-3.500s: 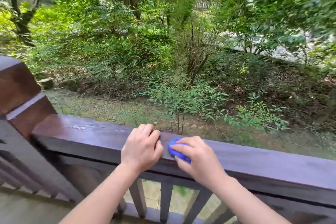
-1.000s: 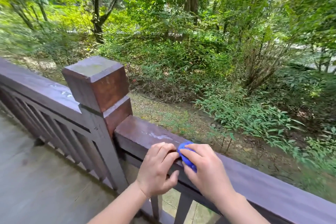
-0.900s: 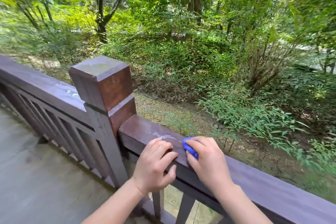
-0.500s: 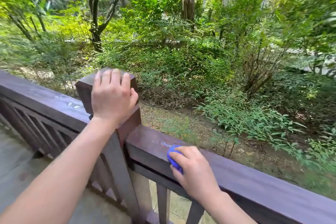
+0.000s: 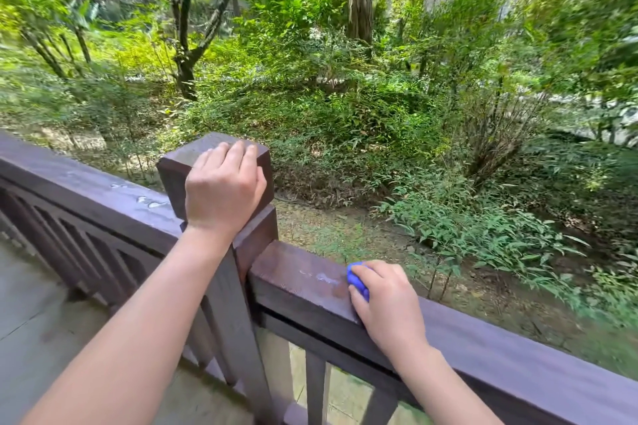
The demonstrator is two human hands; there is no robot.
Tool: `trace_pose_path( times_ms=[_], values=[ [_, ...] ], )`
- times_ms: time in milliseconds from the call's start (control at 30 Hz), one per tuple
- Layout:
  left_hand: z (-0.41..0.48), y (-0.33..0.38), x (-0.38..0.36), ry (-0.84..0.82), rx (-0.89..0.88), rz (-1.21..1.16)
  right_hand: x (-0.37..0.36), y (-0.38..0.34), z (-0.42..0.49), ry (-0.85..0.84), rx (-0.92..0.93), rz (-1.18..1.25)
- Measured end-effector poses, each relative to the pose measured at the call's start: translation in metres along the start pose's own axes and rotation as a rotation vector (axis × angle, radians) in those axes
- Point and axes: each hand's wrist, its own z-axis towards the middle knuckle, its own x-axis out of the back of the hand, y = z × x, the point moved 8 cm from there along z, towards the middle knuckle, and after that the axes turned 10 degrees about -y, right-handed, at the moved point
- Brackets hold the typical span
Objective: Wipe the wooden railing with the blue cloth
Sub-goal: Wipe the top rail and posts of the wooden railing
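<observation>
A dark brown wooden railing (image 5: 518, 348) runs from the left edge to the lower right, broken by a square post (image 5: 179, 162). My right hand (image 5: 390, 307) presses a bunched blue cloth (image 5: 355, 278) onto the rail's top, just right of the post. Only a small part of the cloth shows past my fingers. Pale smears (image 5: 321, 277) lie on the rail left of the cloth. My left hand (image 5: 222, 188) grips the top of the post, fingers curled over its cap.
Vertical balusters (image 5: 316, 390) stand under the rail. A grey deck floor (image 5: 41, 314) lies at the lower left. The rail section left of the post (image 5: 86, 190) carries pale marks too. Beyond the railing are bushes, trees and bare ground.
My left hand has left the rail beside the cloth and taken hold of the post top. My right hand with the cloth has stayed on the rail near the post.
</observation>
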Motion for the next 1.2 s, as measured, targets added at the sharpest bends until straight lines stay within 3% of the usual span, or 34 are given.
trace_pose_path(
  times_ms=[133,300,467,600,767,933,1067,1100,1200],
  values=[
    [-0.002,0.000,-0.001,0.002,0.009,-0.015,-0.017,-0.025,-0.022,-0.101,0.233,-0.006],
    [-0.002,0.000,0.003,0.031,0.013,-0.018,-0.006,-0.003,0.009,-0.034,0.008,0.019],
    [-0.005,0.001,0.003,0.063,0.013,-0.021,-0.023,-0.032,-0.015,-0.152,0.268,0.031],
    [-0.003,0.002,0.006,0.096,0.009,-0.024,-0.016,-0.011,0.027,-0.083,0.000,0.032],
    [-0.004,0.000,0.004,0.085,0.010,-0.032,-0.044,-0.061,-0.002,-0.189,0.321,0.046],
    [-0.002,0.000,0.006,0.080,0.012,-0.041,-0.035,-0.045,0.049,-0.123,0.095,0.001],
    [-0.003,-0.001,0.004,0.056,0.001,-0.044,-0.059,-0.086,0.019,-0.235,0.391,0.048],
    [-0.004,0.000,0.003,0.052,-0.003,-0.038,-0.058,-0.079,0.022,-0.236,0.388,0.041],
    [-0.003,0.000,0.005,0.039,0.004,-0.030,-0.050,-0.058,0.067,-0.148,0.119,0.023]
  ],
)
